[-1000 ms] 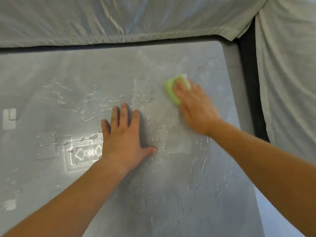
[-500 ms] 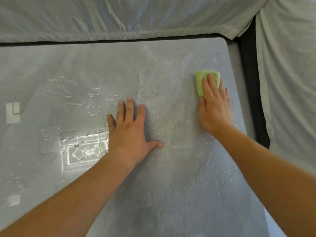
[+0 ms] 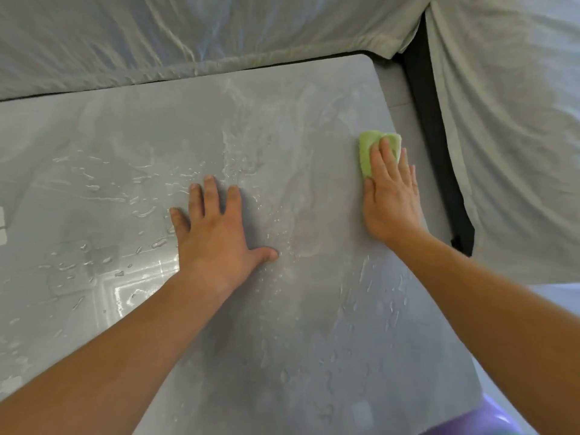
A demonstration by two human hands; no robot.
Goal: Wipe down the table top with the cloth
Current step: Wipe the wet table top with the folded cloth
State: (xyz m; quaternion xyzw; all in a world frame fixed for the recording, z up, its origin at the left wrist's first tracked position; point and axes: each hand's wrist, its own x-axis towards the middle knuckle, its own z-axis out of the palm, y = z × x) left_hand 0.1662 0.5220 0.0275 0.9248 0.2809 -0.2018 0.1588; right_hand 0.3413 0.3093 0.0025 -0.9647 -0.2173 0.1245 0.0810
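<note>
The grey table top [image 3: 301,334] is wet, with streaks and drops of water across its left and middle. A folded green cloth [image 3: 366,152] lies flat near the table's right edge. My right hand [image 3: 390,197] presses down on it with straight fingers, covering its near half. Flat on the wet middle of the table rests my left hand [image 3: 216,237], fingers spread, holding nothing.
Pale grey fabric [image 3: 188,36] hangs along the far edge of the table and drapes down on the right [image 3: 508,136]. A dark gap [image 3: 433,146] runs between the table's right edge and that fabric. Something purple [image 3: 483,419] shows below the near right corner.
My right hand slid the cloth from the middle of the table to its right edge, then a little farther right. My left hand stayed in place.
</note>
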